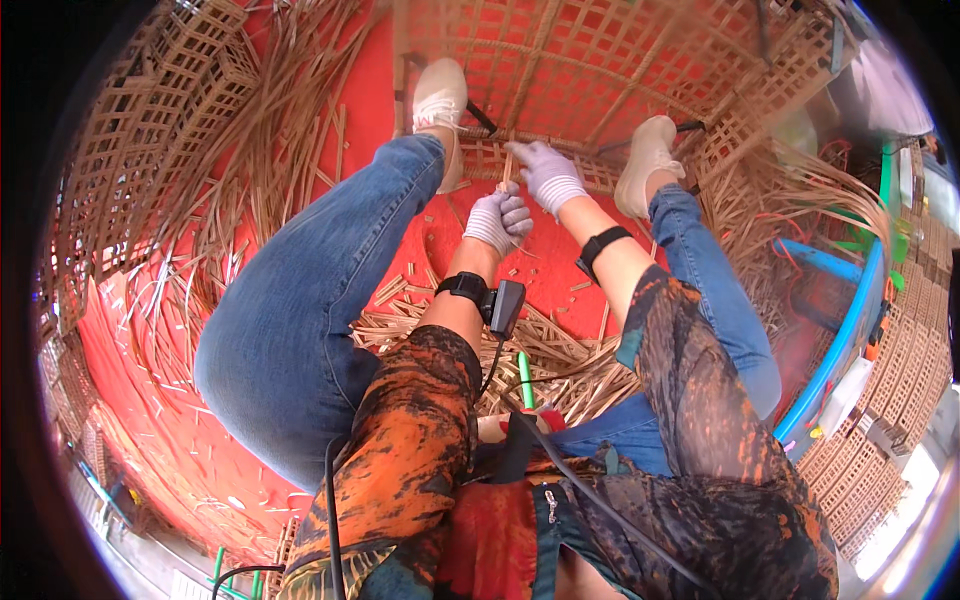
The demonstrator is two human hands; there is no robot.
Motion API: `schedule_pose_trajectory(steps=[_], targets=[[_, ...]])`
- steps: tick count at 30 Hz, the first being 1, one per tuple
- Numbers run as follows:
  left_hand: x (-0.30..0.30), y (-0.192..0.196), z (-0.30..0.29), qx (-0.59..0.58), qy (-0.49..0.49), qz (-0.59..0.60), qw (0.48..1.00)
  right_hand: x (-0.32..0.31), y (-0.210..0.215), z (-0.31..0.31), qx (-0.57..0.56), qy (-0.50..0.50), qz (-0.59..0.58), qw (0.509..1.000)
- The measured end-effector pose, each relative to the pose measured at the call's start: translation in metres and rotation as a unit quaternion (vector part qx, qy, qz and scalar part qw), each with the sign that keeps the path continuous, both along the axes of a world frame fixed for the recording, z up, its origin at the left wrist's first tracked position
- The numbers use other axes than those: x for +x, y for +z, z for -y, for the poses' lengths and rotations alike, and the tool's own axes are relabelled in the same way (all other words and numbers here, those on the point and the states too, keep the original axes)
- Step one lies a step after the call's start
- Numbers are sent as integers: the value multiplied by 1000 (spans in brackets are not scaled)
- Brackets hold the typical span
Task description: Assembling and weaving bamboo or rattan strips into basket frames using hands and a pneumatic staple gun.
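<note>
My left hand [499,222], in a pale knitted glove, is closed with its fingers curled round a thin light-brown cane strip [507,168] that sticks up from the fist. My right hand [548,178], gloved alike, reaches in from the right, its fingertips closed at the strip's upper end. Just beyond the hands is the near edge of a large open-weave cane panel [580,50] with square holes. How the strip meets that edge is too small to make out.
My shoes [440,95] rest at the panel's near edge, either side of my hands. Loose cane strips [300,110] lie on the red sheet [365,90], with cut pieces [560,345] between my legs. Woven frames [170,120] stand left; a blue curved rim [840,350] is at right.
</note>
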State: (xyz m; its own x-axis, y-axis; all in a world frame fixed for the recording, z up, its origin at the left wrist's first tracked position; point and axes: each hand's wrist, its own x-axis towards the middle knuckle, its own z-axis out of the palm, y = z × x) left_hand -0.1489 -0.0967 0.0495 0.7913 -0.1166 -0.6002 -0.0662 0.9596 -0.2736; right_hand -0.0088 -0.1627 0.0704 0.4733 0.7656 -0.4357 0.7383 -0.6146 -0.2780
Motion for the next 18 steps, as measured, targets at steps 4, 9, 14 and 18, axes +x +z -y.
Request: schedule_pose_trajectory(steps=[4,9,14,18], targets=[[-5,-3,-1,13,-13,9,1000,-17,2,-4,2,10,-19,1000],[-1,4,4,146,-79,-97,981,-28,27,41,-31,-63,-18,997],[-3,18,23,253,-147,-170,941,-40,100,75,-85,-49,-31,995],[-23,28,38,308,-172,-189,916,-67,162,77,-67,-39,-18,997]])
